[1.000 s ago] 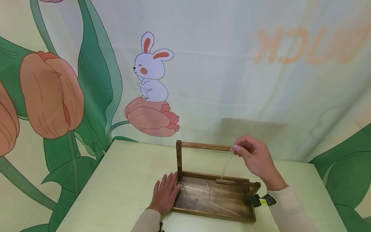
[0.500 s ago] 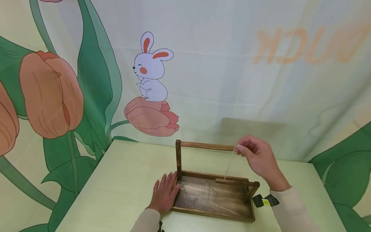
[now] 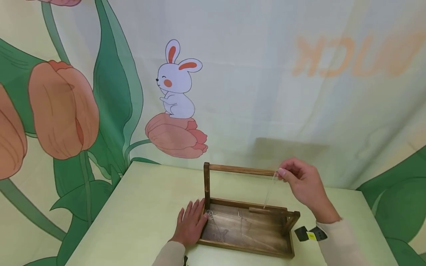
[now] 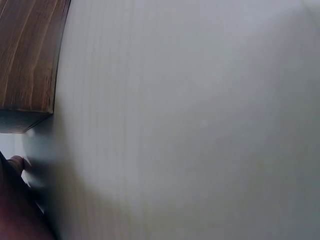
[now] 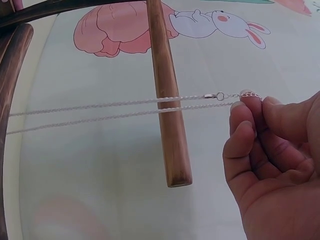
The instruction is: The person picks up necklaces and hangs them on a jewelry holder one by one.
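A thin silver chain necklace hangs from my right hand, pinched between thumb and fingertips near its clasp. Both its strands run taut past the upper bar of a wooden jewelry stand, down to the lower bar. In the right wrist view the strands cross the upper bar's near side, close to its free end. My left hand lies flat with straight fingers beside the stand's left end, thumb at the rim of its tray. The left wrist view catches only a dark edge of that hand.
More fine chains lie inside the tray, one bunched near its left end. A tall post carries the upper bar at left; a short post stands at right. Behind the pale table hangs a printed curtain.
My right hand has shifted a little to the right, and the necklace's lower end has moved right along the lower bar with it. The left hand has stayed in place.
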Tool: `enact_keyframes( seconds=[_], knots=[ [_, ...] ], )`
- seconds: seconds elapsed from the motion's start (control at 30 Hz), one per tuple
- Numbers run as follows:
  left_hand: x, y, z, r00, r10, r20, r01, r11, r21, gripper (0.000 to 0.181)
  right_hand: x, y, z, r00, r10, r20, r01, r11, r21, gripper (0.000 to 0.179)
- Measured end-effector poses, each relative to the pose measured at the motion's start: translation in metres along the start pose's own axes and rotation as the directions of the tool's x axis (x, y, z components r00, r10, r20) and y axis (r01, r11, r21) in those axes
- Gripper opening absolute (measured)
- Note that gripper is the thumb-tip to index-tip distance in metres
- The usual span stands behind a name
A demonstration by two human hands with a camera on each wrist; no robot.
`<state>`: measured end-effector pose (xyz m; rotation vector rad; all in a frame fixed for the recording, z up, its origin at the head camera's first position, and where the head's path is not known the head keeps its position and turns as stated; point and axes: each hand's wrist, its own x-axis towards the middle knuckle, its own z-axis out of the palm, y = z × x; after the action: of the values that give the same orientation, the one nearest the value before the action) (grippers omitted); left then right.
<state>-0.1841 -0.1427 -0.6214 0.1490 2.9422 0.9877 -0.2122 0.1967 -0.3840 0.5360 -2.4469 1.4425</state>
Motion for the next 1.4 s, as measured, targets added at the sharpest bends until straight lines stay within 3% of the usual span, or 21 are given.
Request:
enact_keyframes(
  seconds=[1.03,1.4],
  knots=[
    [0.000,0.001,0.001,1.000,-0.003,0.023,0.003,1.000,-0.003,0.061,-0.003,0.005,-0.017,0.998,0.037,-0.055,-0.038,0.999,-0.006,0.006],
    [0.001,-0.001,0.003,1.000,0.011,0.003,-0.011,1.000,-0.006,0.061,-0.002,0.008,-0.022,0.997,0.039,-0.065,-0.039,0.999,0.002,0.008]
  ],
)
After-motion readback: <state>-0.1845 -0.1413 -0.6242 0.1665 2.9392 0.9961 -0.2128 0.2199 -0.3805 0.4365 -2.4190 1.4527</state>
